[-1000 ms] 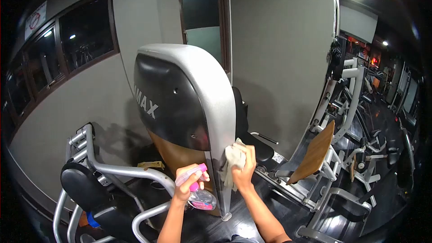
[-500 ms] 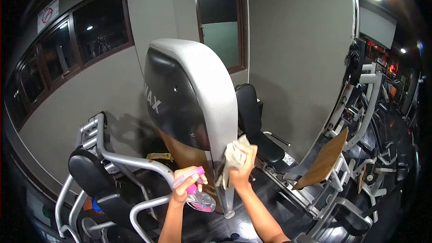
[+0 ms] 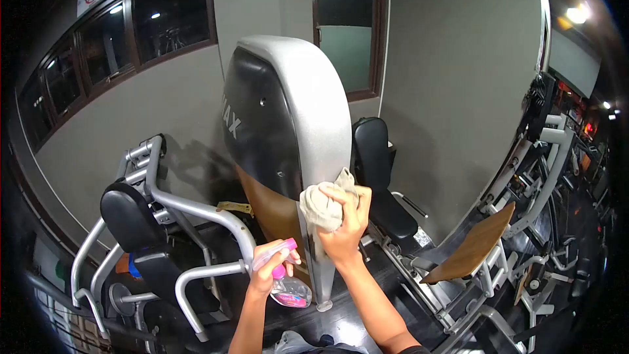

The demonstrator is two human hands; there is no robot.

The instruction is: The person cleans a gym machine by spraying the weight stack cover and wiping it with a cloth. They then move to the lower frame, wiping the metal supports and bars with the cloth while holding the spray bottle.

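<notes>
Head view: your left hand [image 3: 265, 267] has its grip closed around a clear spray bottle [image 3: 292, 293] with a pink trigger top, held above the dark floor [image 3: 357, 318], beside the foot of a tall gym machine tower [image 3: 322, 115]. Your right hand [image 3: 347, 224] has its grip bunched around a pale cloth [image 3: 321, 206], which appears to touch the tower's silver front edge, below the black panel's lower corner. A black backrest [image 3: 128, 213] stands left of the tower; another seat [image 3: 386, 213] stands right, near a tilted brown board [image 3: 475, 247].
</notes>
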